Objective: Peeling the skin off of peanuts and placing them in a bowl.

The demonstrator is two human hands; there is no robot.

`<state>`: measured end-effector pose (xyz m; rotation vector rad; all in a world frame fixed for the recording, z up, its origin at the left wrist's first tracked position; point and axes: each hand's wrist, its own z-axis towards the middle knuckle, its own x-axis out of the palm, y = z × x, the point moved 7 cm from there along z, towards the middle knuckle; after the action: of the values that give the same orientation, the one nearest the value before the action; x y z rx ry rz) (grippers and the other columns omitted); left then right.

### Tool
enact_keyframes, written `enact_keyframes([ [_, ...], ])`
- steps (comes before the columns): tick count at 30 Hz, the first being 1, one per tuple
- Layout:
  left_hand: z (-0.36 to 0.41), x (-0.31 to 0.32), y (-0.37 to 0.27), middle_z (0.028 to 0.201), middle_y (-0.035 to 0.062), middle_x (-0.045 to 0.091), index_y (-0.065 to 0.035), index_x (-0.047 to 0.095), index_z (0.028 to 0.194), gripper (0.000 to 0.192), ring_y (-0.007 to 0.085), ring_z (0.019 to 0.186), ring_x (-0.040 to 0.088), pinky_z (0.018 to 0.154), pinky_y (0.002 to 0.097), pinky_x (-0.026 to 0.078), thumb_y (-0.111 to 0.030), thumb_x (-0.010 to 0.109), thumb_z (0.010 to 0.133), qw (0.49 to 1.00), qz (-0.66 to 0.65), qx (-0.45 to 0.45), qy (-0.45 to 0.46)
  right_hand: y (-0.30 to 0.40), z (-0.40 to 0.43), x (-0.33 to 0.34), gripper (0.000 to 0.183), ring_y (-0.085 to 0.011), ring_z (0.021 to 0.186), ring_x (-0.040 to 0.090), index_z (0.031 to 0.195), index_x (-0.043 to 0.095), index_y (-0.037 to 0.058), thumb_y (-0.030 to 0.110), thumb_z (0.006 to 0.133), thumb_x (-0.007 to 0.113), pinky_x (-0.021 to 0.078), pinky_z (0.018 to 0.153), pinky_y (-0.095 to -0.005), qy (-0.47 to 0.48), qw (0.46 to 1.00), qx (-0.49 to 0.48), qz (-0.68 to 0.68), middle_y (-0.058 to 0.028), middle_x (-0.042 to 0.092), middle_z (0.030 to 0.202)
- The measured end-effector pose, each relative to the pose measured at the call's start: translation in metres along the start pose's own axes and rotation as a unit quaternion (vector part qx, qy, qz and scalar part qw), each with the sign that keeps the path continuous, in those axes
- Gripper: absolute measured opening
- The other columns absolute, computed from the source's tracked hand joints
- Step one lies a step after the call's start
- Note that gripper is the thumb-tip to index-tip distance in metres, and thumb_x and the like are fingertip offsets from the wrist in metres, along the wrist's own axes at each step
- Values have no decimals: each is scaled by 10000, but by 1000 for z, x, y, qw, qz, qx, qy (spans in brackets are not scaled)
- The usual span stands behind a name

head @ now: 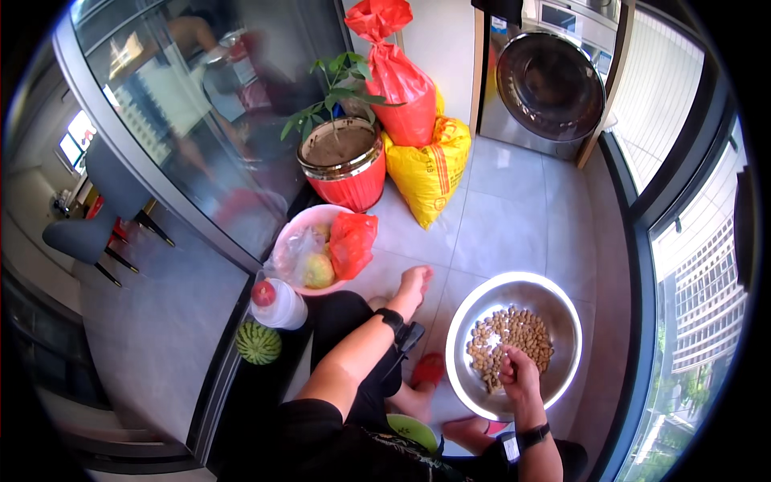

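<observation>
A wide stainless steel basin stands on the floor at the right. Brown nuts, which look like peanuts in their shells, cover part of its bottom. My right hand is over the near part of the basin, its fingers bent together above the nuts. Whether anything is pinched in them cannot be made out. My left hand hangs over the tiles left of the basin with curled fingers, and its palm side is hidden. Between my legs a green bowl is partly covered by my clothes.
At the left are a pink tub with fruit and bags, a plastic container and a small watermelon. A potted plant, a yellow sack and a red bag stand ahead. Windows run along the right.
</observation>
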<state>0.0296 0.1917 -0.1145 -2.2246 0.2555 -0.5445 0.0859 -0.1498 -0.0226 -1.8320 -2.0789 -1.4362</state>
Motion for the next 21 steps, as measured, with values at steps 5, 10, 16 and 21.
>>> enact_keyframes([
  [5, -48, 41, -31, 859, 41, 648, -59, 628, 988, 193, 164, 803, 607, 687, 307, 453, -167, 527, 864, 984, -37, -41, 171, 1, 2, 11, 162, -68, 502, 396, 1005, 572, 14, 131, 902, 527, 281, 401, -188, 35, 999, -6, -5, 3, 497, 670],
  [10, -115, 82, -33, 671, -16, 529, -40, 619, 986, 177, 134, 617, 508, 599, 282, 445, -152, 515, 896, 947, -46, -111, 297, 3, 7, 6, 159, -63, 501, 382, 1008, 569, 20, 137, 911, 523, 270, 399, -186, 50, 999, -15, 10, 9, 492, 669],
  [16, -181, 114, -29, 664, -28, 517, -50, 611, 974, 162, 114, 611, 507, 581, 261, 434, -167, 526, 900, 912, -31, -142, 384, 47, 7, -10, 157, -30, 497, 365, 1033, 558, 39, 144, 918, 533, 246, 380, -154, 67, 995, -60, 50, 34, 456, 653],
  [21, -204, 130, -31, 657, -33, 510, -49, 606, 984, 167, 103, 620, 504, 579, 261, 426, -171, 524, 904, 901, -22, -151, 407, 109, -5, -56, 140, -19, 479, 398, 973, 586, 60, 183, 907, 582, 242, 333, -147, 0, 976, -163, 144, 33, 506, 676],
])
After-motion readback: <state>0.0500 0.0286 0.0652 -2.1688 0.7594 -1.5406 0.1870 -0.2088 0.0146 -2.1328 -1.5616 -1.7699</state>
